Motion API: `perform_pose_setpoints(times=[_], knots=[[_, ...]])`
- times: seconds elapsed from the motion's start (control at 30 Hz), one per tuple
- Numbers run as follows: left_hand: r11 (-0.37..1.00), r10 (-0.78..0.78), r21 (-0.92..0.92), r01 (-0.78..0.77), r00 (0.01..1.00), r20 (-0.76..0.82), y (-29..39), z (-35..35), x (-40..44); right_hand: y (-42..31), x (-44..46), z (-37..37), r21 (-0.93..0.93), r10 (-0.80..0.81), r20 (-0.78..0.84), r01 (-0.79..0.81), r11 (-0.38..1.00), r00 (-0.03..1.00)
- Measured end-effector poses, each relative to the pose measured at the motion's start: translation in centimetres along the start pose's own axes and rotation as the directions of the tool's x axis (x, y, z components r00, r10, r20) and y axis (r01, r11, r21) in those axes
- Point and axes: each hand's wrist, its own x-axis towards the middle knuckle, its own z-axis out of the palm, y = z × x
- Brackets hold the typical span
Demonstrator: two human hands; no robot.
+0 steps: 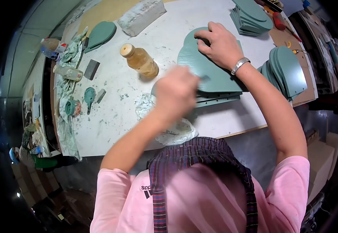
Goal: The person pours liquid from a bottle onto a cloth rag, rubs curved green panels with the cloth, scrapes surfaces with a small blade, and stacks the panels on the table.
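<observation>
A green rounded panel (223, 79) lies on top of a stack of similar panels (219, 101) on the white table. On its upper part rests my right hand (220, 44), fingers bent and apart, with a silver bracelet at the wrist. My left hand (176, 91) is smeared by motion over the panel's left edge, with its fingers curled in. A small grey piece (204, 79) shows blurred at its fingertips; its kind is unclear. Just left of the hands stands a bottle (141, 62) of amber liquid. Below my left hand lies crumpled white plastic (178, 132).
More green panels (287, 73) stand at right, with another stack (252, 19) behind and a green piece (101, 35) at far left. A whitish block (141, 17), dark grey block (92, 70), green-smeared spatula (89, 97), pot (72, 106) and red-headed hammer (279, 21) lie around.
</observation>
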Motion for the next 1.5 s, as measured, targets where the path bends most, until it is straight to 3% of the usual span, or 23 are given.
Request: perform_pose_setpoints(times=[0.1, 0.2, 0.3, 0.37, 0.47, 0.5, 0.63, 0.77, 0.8, 0.87, 1.0, 1.07, 1.1, 1.2, 1.27, 1.37, 1.43, 1.5], knots=[[0.974, 0.08, -0.222, -0.033, 0.976, 0.203, 4.3, 0.8, -0.9, 0.0, 0.0, 0.0, -0.003, 0.015, 0.011, -0.015, 1.0, 1.0], [0.985, -0.059, -0.162, 0.058, 0.998, -0.005, 0.3, 0.2, -0.2, 0.1, -0.1, 0.2, -0.009, -0.002, -0.021, 0.002, 1.0, 1.0], [0.973, -0.231, -0.013, 0.231, 0.971, -0.068, -2.8, -0.6, 0.6, 0.1, 0.0, 0.1, -0.029, -0.008, 0.003, 0.008, 1.0, 1.0], [0.997, -0.023, 0.067, 0.023, 1.0, -0.011, 0.9, 1.1, -0.4, 0.0, 0.0, 0.2, -0.014, -0.003, -0.002, 0.003, 1.0, 1.0], [0.944, 0.203, -0.303, -0.131, 0.954, 0.222, 6.4, 2.2, -2.2, 0.2, -0.2, 0.2, -0.007, -0.012, -0.01, 0.012, 1.0, 1.0], [0.939, 0.211, -0.324, -0.12, 0.942, 0.263, 6.6, 2.0, -3.1, 0.2, -0.1, 0.2, -0.006, -0.022, -0.019, 0.022, 1.0, 1.0], [0.963, -0.116, -0.233, 0.136, 0.988, 0.101, 1.0, -1.6, -6.5, -0.4, -0.1, -0.4, -0.016, 0.019, 0.0, -0.019, 1.0, 1.0], [0.841, -0.541, 0.121, 0.528, 0.831, 0.128, -6.3, -5.3, -13.4, -0.4, 0.0, -0.3, -0.008, 0.025, -0.008, -0.025, 1.0, 1.0], [0.838, -0.544, 0.124, 0.531, 0.83, 0.123, -7.5, -5.6, -15.1, -0.3, 0.0, -0.2, -0.013, 0.015, -0.007, -0.015, 1.0, 1.0], [0.771, -0.603, 0.313, 0.555, 0.795, 0.074, -8.8, -5.9, -17.7, -0.3, 0.0, -0.1, -0.016, 0.008, -0.006, -0.008, 1.0, 1.0], [0.778, -0.526, 0.34, 0.529, 0.844, -0.109, -7.5, -5.9, -17.6, -0.1, -0.1, 0.0, 0.001, -0.004, -0.005, 0.004, 1.0, 1.0], [0.794, -0.594, 0.102, 0.599, 0.8, -0.083, -6.9, -5.2, -17.9, -0.2, -0.1, 0.1, 0.015, 0.006, 0.0, -0.006, 1.0, 1.0], [0.767, -0.635, 0.066, 0.638, 0.77, -0.058, -6.7, -5.2, -17.8, -0.1, -0.1, 0.0, 0.002, 0.009, 0.025, -0.009, 1.0, 1.0], [0.659, -0.731, 0.137, 0.739, 0.673, -0.112, -10.1, -7.0, -18.4, 0.2, -0.1, 0.5, 0.007, -0.057, -0.013, 0.057, 0.998, 0.998], [0.571, -0.714, 0.194, 0.798, 0.599, -0.363, -14.8, -8.4, -19.8, -0.5, 0.0, 0.1, 0.033, -0.042, -0.003, 0.042, 0.999, 0.999], [0.491, -0.732, 0.304, 0.816, 0.576, -0.364, -20.4, -11.2, -21.8, -0.6, 0.2, 0.0, 0.012, -0.034, 0.016, 0.034, 0.999, 0.999], [0.519, -0.749, 0.387, 0.762, 0.624, -0.222, -23.4, -11.5, -23.4, -1.1, 0.4, 0.1, 0.023, -0.006, 0.041, 0.005, 1.0, 0.999], [0.559, -0.702, 0.425, 0.712, 0.679, -0.214, -25.1, -11.1, -24.4, -0.8, 0.2, 0.1, 0.038, -0.034, 0.002, 0.033, 0.999, 0.999]])
